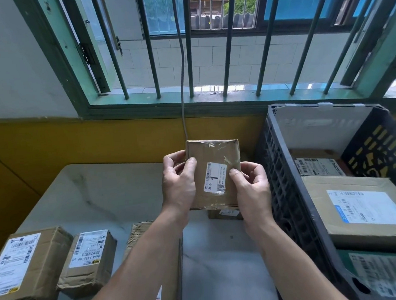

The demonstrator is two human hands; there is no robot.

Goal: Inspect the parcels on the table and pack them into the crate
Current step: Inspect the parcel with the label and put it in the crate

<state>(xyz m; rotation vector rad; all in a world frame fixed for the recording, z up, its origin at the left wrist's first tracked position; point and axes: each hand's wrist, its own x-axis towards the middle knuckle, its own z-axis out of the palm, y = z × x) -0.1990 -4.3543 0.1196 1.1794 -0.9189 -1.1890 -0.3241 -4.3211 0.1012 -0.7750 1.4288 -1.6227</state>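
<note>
- At the near left corner of the surface (101, 193), a large parcel (23, 265) and a smaller parcel (89, 260) lie side by side, labels up.
- A flat parcel (159, 271) lies at the near edge, partly under the left forearm. If that arm dropped, it could nudge the parcel off.
- The left hand (178, 182) grips the held parcel (214, 172) by its left edge, thumb on the front and fingers (173, 159) curled behind.
- The held parcel is upright above the middle of the surface, label toward the camera.
- The right hand (249, 188) pinches its lower right edge. Both grips are shallow and the tape looks glossy, so letting go with one hand may let it slip onto the small parcel (225, 212) just below.
- The crate (282, 178) stands at the right edge, already holding packed parcels (363, 210). The held parcel could catch on the near wall or land tilted.
</note>
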